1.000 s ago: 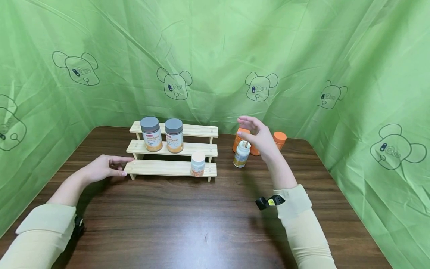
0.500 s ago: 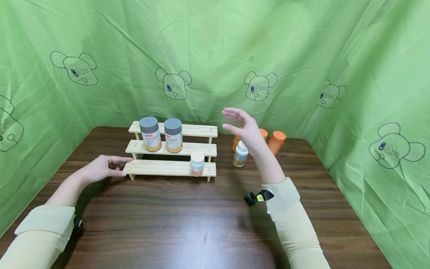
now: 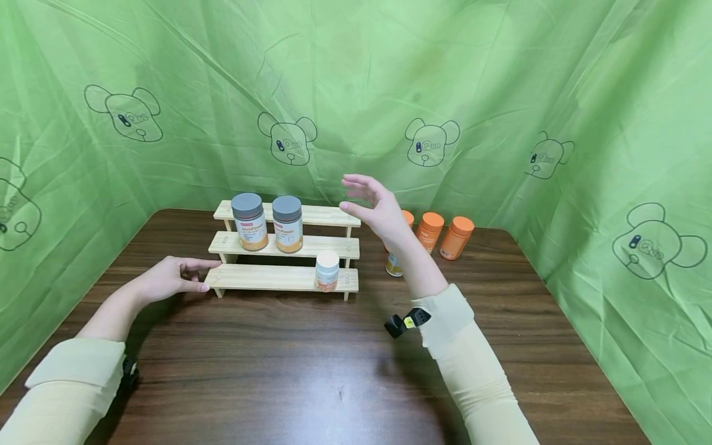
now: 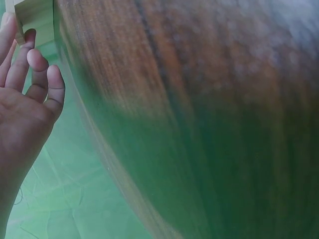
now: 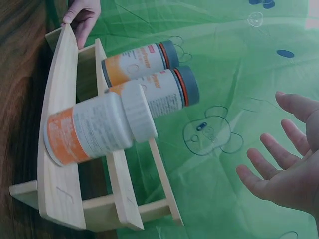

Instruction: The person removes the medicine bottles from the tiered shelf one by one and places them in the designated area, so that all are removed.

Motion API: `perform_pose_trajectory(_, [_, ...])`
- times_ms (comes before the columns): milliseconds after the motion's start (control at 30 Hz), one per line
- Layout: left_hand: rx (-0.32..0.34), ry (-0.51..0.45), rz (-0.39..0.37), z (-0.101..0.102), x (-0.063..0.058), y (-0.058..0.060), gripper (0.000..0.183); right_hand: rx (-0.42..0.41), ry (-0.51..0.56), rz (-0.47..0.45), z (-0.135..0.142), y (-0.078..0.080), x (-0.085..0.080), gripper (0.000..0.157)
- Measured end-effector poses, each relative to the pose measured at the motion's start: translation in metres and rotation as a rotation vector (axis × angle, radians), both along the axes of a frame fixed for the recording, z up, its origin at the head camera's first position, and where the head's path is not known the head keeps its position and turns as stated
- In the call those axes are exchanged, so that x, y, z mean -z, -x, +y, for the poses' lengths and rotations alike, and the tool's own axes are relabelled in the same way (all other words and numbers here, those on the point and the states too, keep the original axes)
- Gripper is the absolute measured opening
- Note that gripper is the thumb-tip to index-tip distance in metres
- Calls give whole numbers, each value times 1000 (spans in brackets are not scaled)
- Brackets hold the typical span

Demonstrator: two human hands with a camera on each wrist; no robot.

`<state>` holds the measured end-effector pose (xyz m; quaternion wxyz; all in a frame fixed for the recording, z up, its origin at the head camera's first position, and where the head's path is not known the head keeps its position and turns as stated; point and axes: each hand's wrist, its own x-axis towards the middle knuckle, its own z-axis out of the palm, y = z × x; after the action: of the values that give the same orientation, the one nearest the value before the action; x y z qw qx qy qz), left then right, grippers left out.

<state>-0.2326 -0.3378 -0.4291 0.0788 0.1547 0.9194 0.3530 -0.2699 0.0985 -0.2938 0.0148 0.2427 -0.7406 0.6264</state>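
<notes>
A three-tier wooden display shelf [image 3: 267, 278] stands on the table. My left hand [image 3: 167, 279] holds its left end, thumb at the front edge of the lowest tier and fingers behind; in the left wrist view, fingertips meet the shelf's pale wood [image 4: 37, 20]. My right hand [image 3: 374, 209] is raised beyond the shelf's right end, fingers spread and slightly bent, nothing in it. A small white-capped pill bottle [image 3: 327, 272] stands at the right of the lowest tier. Two grey-lidded supplement jars [image 3: 250, 225] stand side by side on the middle tier's left half.
Right of the shelf stand orange bottles [image 3: 456, 238], one partly behind my right hand. A white bottle with a yellowish label [image 3: 394, 266] is mostly hidden by my right wrist. Green cloth [image 3: 356, 80] with bear drawings surrounds the brown wooden table [image 3: 278, 371].
My right hand has moved left and slightly up, from over the bottles towards the shelf, uncovering the orange bottles. My left hand keeps its place at the shelf's end.
</notes>
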Motion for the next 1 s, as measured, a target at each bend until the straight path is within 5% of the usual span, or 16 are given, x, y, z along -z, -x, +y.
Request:
perform_pose_trajectory(367, [-3,4,3,0,-1,0,60,9,-58,-15,-29,14,9,55])
perform_pose_trajectory(1000, [-1,0,4,1,0,1,61,-114,-20,-134,-64,39,33,55])
